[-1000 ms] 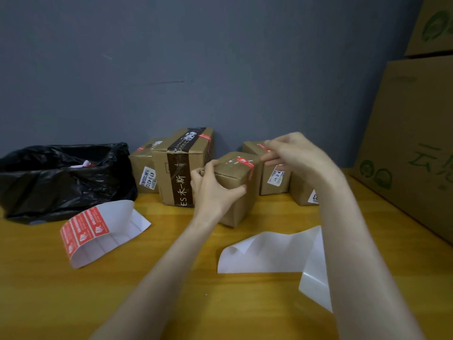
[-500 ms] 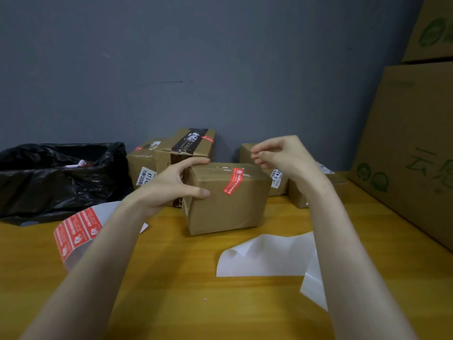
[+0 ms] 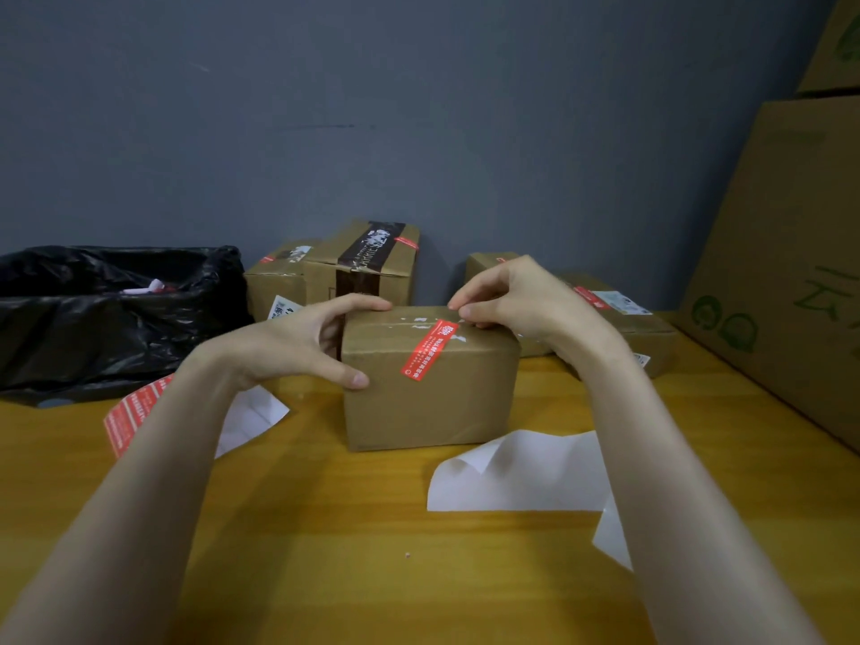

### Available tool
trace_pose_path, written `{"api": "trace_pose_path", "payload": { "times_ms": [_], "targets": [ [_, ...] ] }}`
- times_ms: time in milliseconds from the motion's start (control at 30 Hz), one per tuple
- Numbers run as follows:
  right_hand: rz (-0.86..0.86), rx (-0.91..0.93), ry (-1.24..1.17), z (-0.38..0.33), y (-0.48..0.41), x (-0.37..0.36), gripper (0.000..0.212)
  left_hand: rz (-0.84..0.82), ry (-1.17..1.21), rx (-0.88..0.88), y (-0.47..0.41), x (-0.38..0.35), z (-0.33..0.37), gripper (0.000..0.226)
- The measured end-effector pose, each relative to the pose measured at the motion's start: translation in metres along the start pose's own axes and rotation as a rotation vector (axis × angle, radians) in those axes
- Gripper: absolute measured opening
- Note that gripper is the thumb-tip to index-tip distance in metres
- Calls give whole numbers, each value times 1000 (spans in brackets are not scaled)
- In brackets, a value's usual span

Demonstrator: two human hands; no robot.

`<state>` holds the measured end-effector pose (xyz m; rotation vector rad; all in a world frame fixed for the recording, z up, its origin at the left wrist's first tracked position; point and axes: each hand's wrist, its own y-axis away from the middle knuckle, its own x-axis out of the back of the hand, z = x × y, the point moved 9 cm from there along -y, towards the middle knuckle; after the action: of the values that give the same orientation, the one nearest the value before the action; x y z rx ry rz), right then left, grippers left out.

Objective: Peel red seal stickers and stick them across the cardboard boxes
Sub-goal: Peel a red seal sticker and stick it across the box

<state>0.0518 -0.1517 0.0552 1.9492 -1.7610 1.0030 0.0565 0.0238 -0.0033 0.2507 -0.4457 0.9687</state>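
Note:
A small brown cardboard box (image 3: 428, 402) stands on the wooden table (image 3: 353, 560) in front of me. A red seal sticker (image 3: 426, 349) runs slantwise from its top over the edge onto the front face. My left hand (image 3: 302, 342) grips the box's left end, thumb on the front face and fingers on top. My right hand (image 3: 516, 295) sits over the box's top right rear corner with bent fingers; thumb and forefinger tips meet just past the sticker's upper end and hold nothing I can see. A sheet of red stickers (image 3: 132, 414) lies at the left, partly under my forearm.
An empty white backing sheet (image 3: 521, 472) lies right of centre. A black bin bag (image 3: 116, 318) fills the back left. Other sealed boxes (image 3: 372, 258) (image 3: 619, 318) stand against the grey wall. Large cartons (image 3: 782, 253) are stacked at the right edge.
The box has turned so its long face points at me and has come nearer. My left hand shifted to its left end. My right hand dropped onto the box top.

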Motion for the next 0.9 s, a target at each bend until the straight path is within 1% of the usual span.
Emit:
{"api": "trace_pose_path", "payload": {
  "times_ms": [100, 133, 167, 267, 300, 333, 367, 467, 533, 733, 900],
  "targets": [
    [-14, 12, 79, -2, -1, -4, 14, 11, -132, 21, 4, 5, 8, 95],
    [-14, 10, 82, -1, -1, -5, 13, 35, -166, 10, 5, 9, 13, 95],
    [-13, 8, 77, -1, -1, -6, 12, 67, -195, -13, 6, 11, 19, 89],
    [1, 9, 76, -1, -2, -8, 12, 198, -313, -139, 5, 17, 45, 52],
    [7, 11, 83, -1, -2, -9, 12, 217, -348, -174, 4, 14, 52, 47],
    [11, 15, 88, -2, -2, -10, 12, 206, -385, -188, 2, 9, 57, 48],
    [10, 18, 88, -2, -2, -10, 12, 173, -422, -180, -1, 2, 58, 54],
    [-8, 25, 59, -4, -2, -12, 13, 77, -487, -116, -9, -14, 49, 84],
    [-19, 24, 42, -4, -3, -14, 12, 55, -514, -86, -12, -19, 44, 91],
    [11, 43, 97, -2, -10, -20, 8, 91, -590, -102, -19, -18, 41, 76],
    [31, 78, 160, -3, -13, -23, 11, 88, -576, -112, -20, -20, 39, 72]
  ]
}}
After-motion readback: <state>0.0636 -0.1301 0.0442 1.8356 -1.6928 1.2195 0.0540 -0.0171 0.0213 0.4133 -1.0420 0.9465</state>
